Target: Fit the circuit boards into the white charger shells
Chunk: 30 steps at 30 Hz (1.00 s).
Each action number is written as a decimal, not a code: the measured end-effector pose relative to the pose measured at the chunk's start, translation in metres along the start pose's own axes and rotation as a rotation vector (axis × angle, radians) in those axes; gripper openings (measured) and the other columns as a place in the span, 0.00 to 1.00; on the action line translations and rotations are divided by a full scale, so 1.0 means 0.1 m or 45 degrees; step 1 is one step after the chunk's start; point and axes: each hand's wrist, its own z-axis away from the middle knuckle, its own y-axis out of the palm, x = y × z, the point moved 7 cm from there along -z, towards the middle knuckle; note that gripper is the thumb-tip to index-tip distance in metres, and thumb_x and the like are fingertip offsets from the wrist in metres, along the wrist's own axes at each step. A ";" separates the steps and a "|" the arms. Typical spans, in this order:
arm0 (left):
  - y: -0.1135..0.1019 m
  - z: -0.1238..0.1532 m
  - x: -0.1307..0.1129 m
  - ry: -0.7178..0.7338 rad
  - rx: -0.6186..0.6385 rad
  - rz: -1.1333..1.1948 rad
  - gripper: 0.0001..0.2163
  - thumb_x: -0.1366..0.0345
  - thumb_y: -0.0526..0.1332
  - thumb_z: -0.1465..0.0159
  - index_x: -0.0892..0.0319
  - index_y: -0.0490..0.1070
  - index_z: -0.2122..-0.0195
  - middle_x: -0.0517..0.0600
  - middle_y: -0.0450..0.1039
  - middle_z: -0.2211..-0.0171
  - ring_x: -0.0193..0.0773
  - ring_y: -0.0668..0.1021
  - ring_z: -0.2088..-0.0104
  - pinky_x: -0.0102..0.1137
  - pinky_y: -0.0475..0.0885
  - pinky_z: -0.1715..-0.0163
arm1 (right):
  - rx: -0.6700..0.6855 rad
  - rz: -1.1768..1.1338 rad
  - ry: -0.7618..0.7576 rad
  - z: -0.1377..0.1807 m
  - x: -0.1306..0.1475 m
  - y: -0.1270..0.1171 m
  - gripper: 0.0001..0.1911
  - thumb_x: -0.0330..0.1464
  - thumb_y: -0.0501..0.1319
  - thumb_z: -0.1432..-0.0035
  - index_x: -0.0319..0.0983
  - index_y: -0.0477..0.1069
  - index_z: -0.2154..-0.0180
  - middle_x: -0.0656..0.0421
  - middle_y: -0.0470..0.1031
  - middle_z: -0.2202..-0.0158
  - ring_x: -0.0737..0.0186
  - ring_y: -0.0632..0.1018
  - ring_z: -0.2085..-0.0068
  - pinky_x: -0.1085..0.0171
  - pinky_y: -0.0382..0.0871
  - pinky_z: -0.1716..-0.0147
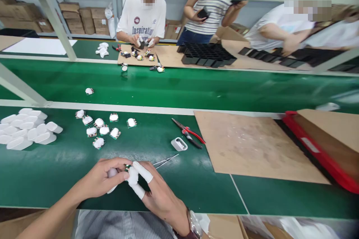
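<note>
Close to the near table edge, my left hand [102, 179] pinches the green edge of a small circuit board with a white domed top [132, 176]. My right hand [159, 190], with white finger cots on thumb and forefinger, grips the same piece from the other side. Partly hidden under my left fingers is a white plastic piece [112, 173]; whether the palm holds it I cannot tell. Silver tweezers [166, 161] lie just beyond my right hand. Farther off are a white oval cup [179, 144] with small bits inside and red-and-black pliers [187, 132].
Several white-topped boards [99, 122] lie ahead, with white oval cups [24, 129] clustered at left. A brown board [252, 142] and red-edged tray [319, 153] are at right. Across the green belt [182, 86], co-workers handle black parts beside a black tray [209, 54]. Frame posts flank the bench.
</note>
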 end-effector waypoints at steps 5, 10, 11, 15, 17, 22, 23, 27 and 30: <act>-0.07 -0.16 0.25 -0.158 -0.081 0.065 0.13 0.55 0.62 0.28 0.53 0.76 0.47 0.48 0.84 0.61 0.38 0.82 0.63 0.29 0.75 0.63 | 0.085 0.495 0.162 0.28 -0.44 -0.32 0.32 0.31 0.58 0.28 0.37 0.53 0.28 0.43 0.59 0.28 0.44 0.66 0.30 0.43 0.71 0.36; -0.12 -0.24 0.36 -0.211 -0.100 0.164 0.15 0.52 0.62 0.28 0.51 0.74 0.45 0.50 0.82 0.55 0.40 0.82 0.57 0.32 0.75 0.58 | 0.009 0.823 0.248 0.45 -0.78 -0.57 0.17 0.22 0.53 0.33 0.36 0.76 0.50 0.43 0.78 0.47 0.40 0.79 0.47 0.39 0.80 0.52; -0.12 -0.25 0.36 -0.214 -0.111 0.198 0.15 0.52 0.62 0.28 0.52 0.74 0.45 0.50 0.82 0.56 0.40 0.81 0.58 0.32 0.74 0.58 | -0.033 0.802 0.260 0.42 -0.76 -0.56 0.15 0.24 0.54 0.31 0.35 0.76 0.49 0.43 0.78 0.48 0.41 0.79 0.48 0.39 0.80 0.52; 0.01 -0.32 0.32 -0.228 -0.096 0.370 0.17 0.51 0.64 0.30 0.55 0.75 0.47 0.51 0.81 0.59 0.37 0.80 0.63 0.30 0.72 0.64 | -0.116 0.370 0.230 0.14 -0.49 -0.35 0.30 0.35 0.62 0.29 0.39 0.59 0.31 0.44 0.68 0.35 0.48 0.75 0.38 0.48 0.77 0.41; 0.09 -0.34 0.29 -0.236 -0.059 0.516 0.18 0.49 0.66 0.31 0.57 0.75 0.48 0.51 0.81 0.61 0.36 0.78 0.67 0.28 0.70 0.68 | -0.107 0.157 0.149 -0.02 -0.35 -0.24 0.31 0.34 0.62 0.29 0.44 0.56 0.30 0.48 0.69 0.35 0.54 0.75 0.37 0.54 0.77 0.40; 0.16 -0.40 0.34 -0.265 -0.172 0.998 0.26 0.42 0.61 0.30 0.60 0.72 0.44 0.50 0.77 0.66 0.32 0.75 0.76 0.26 0.66 0.78 | -0.317 0.047 0.057 -0.15 -0.26 -0.30 0.27 0.28 0.62 0.31 0.47 0.63 0.35 0.53 0.77 0.43 0.57 0.81 0.45 0.57 0.80 0.45; 0.15 -0.41 0.37 -0.257 -0.218 1.058 0.27 0.41 0.59 0.30 0.61 0.71 0.45 0.50 0.76 0.67 0.32 0.74 0.77 0.26 0.65 0.78 | -0.346 0.054 0.061 -0.14 -0.24 -0.32 0.28 0.27 0.62 0.32 0.47 0.62 0.34 0.53 0.78 0.44 0.57 0.81 0.46 0.57 0.80 0.45; 0.05 -0.44 0.46 -0.191 -0.369 1.028 0.27 0.40 0.56 0.29 0.62 0.71 0.49 0.47 0.73 0.72 0.33 0.73 0.76 0.28 0.67 0.76 | -0.308 0.063 0.030 -0.09 -0.12 -0.29 0.32 0.27 0.62 0.32 0.45 0.58 0.31 0.52 0.79 0.44 0.56 0.83 0.47 0.55 0.81 0.46; 0.00 -0.43 0.45 -0.100 -0.438 0.852 0.26 0.41 0.55 0.27 0.62 0.71 0.48 0.48 0.73 0.72 0.35 0.74 0.73 0.29 0.69 0.72 | -0.212 0.134 -0.065 -0.11 0.00 -0.16 0.30 0.26 0.62 0.32 0.42 0.59 0.32 0.48 0.78 0.43 0.53 0.80 0.43 0.53 0.81 0.46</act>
